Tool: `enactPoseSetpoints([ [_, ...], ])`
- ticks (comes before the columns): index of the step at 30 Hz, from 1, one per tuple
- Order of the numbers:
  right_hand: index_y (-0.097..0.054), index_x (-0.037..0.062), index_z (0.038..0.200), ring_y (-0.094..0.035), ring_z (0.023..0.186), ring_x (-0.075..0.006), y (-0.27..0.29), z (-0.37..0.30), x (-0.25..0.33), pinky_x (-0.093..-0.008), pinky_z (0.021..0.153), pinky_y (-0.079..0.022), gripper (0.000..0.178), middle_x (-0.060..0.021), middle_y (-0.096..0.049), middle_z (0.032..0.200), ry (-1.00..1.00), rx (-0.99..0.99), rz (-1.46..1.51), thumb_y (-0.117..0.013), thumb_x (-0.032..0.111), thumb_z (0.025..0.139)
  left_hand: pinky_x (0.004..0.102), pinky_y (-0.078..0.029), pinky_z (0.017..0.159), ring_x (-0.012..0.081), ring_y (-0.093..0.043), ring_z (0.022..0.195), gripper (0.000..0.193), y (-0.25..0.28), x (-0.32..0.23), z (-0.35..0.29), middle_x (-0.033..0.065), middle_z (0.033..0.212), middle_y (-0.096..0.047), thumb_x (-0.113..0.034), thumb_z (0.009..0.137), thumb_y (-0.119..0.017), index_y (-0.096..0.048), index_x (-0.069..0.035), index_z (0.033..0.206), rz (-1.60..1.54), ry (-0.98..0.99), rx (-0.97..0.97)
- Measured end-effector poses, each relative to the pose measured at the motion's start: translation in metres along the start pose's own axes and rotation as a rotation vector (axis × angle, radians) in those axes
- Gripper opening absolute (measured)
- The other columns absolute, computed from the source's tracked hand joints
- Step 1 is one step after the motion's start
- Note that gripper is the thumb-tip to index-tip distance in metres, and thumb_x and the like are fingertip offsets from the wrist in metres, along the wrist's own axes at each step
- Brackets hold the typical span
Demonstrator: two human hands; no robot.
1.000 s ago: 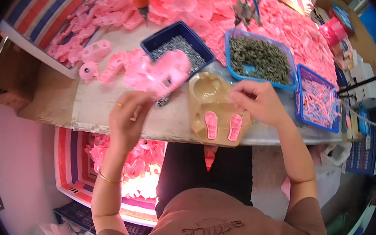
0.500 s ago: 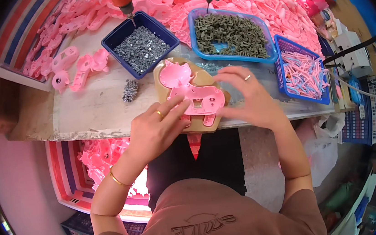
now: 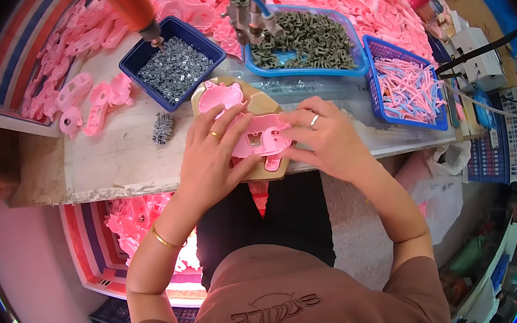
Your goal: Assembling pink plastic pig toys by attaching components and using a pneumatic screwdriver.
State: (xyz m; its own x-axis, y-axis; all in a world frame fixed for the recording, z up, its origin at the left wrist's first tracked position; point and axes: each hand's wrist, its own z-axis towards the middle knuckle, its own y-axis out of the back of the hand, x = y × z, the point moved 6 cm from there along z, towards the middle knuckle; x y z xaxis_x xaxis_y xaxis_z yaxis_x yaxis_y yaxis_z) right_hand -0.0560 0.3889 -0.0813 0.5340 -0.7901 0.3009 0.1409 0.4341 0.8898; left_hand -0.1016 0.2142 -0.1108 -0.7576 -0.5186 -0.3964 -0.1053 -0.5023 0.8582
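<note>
A pink animal-shaped plastic shell [image 3: 259,137] lies hollow side up on a tan shaped block [image 3: 262,103] at the table's front edge. My left hand [image 3: 208,157] is across its left side, fingers spread over the neck and thumb by the lower edge; it covers part of the shell. At the shell's right end, my right hand [image 3: 327,140] has its fingertips and thumb bent against the rim. Behind the block stands a dark blue tray [image 3: 217,51] of small silver screws. Above it hangs an orange powered screwdriver [image 3: 132,11], beside a metal tool with a blue hose [image 3: 249,14].
A light blue tray [image 3: 299,72] holds dark grey-green small parts. A blue basket [image 3: 409,122] contains pink and blue sticks. Pink shells [image 3: 349,0] are heaped at the back. A screw cluster [image 3: 162,128] and loose pink pieces [image 3: 98,106] lie left. A striped bin [image 3: 94,242] is below.
My right hand has come in from beside the shell onto its right end. The left hand's fingers have spread further up over the shell. The whole view has shifted slightly.
</note>
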Motion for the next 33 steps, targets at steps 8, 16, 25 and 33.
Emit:
enactPoseSetpoints([
  [8,-0.072,0.0094,0.094,-0.058,0.105,-0.0236,-0.006,0.006,-0.002,-0.0402,0.089,-0.045,0.023,-0.0028,-0.067,0.109,-0.063,0.129,-0.042,-0.075,0.027,0.08,0.048,-0.034,0.11,0.0346,-0.043,0.129,0.068,-0.001,0.0,0.004,0.0089,0.138,-0.052,-0.03,0.076,-0.077,-0.054,-0.009,0.136,0.017,-0.001,-0.008],
  [16,-0.071,0.0072,0.099,-0.068,0.083,-0.027,0.009,0.058,-0.114,-0.0386,0.073,-0.053,0.016,-0.0101,-0.069,0.092,-0.353,-0.168,0.023,-0.067,0.016,0.086,0.0478,-0.036,0.109,0.0353,-0.043,0.128,0.068,-0.002,-0.002,0.004,0.0102,0.136,-0.052,-0.028,0.076,-0.078,-0.054,-0.007,0.136,0.0,0.043,0.009],
  [25,-0.071,0.0112,0.089,-0.066,0.091,-0.0293,-0.04,0.109,-0.144,-0.0421,0.078,-0.053,0.01,-0.0065,-0.065,0.088,-0.32,-0.005,-0.239,-0.07,0.016,0.081,0.047,-0.037,0.109,0.0354,-0.043,0.127,0.069,-0.004,-0.002,0.001,0.0104,0.135,-0.053,-0.026,0.075,-0.079,-0.054,-0.006,0.136,0.005,0.06,0.007],
  [33,-0.071,0.0023,0.088,-0.06,0.064,-0.0119,-0.004,0.067,-0.148,-0.029,0.061,-0.05,0.018,-0.0036,-0.065,0.073,-0.641,0.003,0.539,-0.07,0.02,0.082,0.0496,-0.033,0.112,0.0344,-0.044,0.128,0.066,0.007,-0.012,0.011,0.0093,0.137,-0.052,-0.029,0.078,-0.076,-0.054,-0.009,0.137,0.04,0.038,0.009],
])
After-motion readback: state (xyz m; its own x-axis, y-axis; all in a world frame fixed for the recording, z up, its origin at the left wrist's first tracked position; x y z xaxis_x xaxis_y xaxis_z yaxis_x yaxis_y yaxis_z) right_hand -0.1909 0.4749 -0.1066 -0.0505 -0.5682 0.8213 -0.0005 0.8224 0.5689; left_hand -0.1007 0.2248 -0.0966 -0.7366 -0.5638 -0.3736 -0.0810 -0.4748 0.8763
